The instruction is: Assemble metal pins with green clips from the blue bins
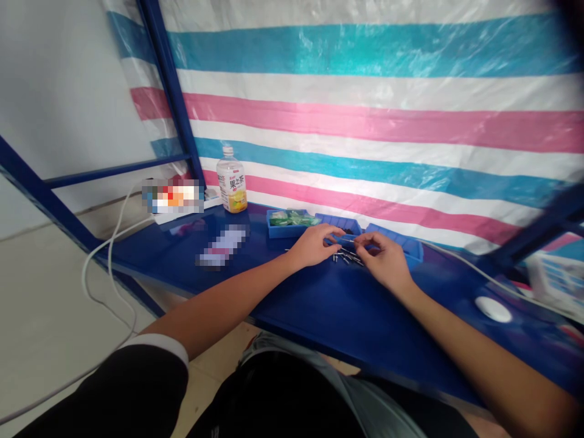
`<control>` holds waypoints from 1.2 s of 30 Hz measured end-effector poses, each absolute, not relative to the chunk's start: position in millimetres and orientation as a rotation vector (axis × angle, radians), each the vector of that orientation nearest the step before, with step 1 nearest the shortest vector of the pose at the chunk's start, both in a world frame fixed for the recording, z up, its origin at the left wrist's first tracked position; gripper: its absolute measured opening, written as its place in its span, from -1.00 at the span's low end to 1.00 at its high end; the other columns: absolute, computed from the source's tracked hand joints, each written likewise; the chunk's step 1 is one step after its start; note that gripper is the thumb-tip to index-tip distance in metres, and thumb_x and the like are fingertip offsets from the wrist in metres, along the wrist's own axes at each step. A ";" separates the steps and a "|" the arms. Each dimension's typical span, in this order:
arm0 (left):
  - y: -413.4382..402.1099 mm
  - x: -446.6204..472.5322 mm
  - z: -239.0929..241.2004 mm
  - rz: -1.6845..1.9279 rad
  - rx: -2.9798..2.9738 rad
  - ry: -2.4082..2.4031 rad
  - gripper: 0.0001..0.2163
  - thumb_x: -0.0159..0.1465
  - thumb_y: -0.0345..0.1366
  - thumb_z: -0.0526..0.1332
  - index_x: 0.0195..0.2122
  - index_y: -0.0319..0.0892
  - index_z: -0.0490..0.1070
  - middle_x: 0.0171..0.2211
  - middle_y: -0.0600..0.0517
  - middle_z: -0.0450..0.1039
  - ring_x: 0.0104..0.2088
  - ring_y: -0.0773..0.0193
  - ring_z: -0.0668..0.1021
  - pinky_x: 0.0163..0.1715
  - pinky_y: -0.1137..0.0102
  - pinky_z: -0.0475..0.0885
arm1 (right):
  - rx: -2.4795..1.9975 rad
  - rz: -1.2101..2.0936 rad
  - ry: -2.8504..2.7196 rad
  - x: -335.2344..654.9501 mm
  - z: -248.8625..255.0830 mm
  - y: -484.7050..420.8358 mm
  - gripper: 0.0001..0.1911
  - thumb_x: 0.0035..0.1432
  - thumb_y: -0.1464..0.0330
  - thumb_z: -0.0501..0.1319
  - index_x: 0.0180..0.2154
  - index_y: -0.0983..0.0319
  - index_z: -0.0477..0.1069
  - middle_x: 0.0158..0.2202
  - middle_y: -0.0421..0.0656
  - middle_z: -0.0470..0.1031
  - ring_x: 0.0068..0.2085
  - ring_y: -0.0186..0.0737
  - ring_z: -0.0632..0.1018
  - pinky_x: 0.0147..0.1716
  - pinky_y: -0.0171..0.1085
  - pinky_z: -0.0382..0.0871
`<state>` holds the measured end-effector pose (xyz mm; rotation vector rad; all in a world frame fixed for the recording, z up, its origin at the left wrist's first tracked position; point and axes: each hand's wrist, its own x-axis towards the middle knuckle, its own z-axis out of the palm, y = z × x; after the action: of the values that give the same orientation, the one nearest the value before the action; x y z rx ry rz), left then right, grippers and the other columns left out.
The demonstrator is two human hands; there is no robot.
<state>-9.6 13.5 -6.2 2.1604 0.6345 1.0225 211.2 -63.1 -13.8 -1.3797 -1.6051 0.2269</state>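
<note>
My right hand (385,260) pinches a thin, slender piece (349,240) between thumb and fingertips. It points leftward toward my left hand (314,245), whose curved fingers and thumb are apart around its far end; whether they touch it I cannot tell. Below both hands, a loose pile of small, thin metallic and dark parts (349,257) lies on the blue tabletop (314,304). Just behind are three blue bins. The left bin (285,232) holds green pieces, the middle bin (335,222) has some dark bits, and the right bin (413,248) is partly hidden by my right hand.
A drink bottle (232,185) stands at the back left, near a white power strip (182,212) with cables. A blurred-out flat item (223,246) lies left of my forearm. At right are a white mouse (493,309) and a cable. Striped sheeting (365,128) hangs behind.
</note>
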 end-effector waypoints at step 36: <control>11.8 -7.2 -7.3 1.037 1.826 0.502 -0.65 0.21 -0.50 0.46 -0.05 -0.20 0.38 -0.18 -0.09 0.67 -0.22 0.27 0.71 -0.11 0.32 0.58 | -1.302 0.301 -1.823 204.4 -16.8 -64.7 -0.79 0.35 0.14 0.31 -0.17 0.12 0.63 -0.17 -0.09 0.68 -0.22 -0.06 0.66 -0.26 -0.12 0.53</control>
<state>-7.2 11.8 -7.3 1.8256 0.5019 1.0375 204.4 -64.7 -16.8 -1.3016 -1.8233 0.3012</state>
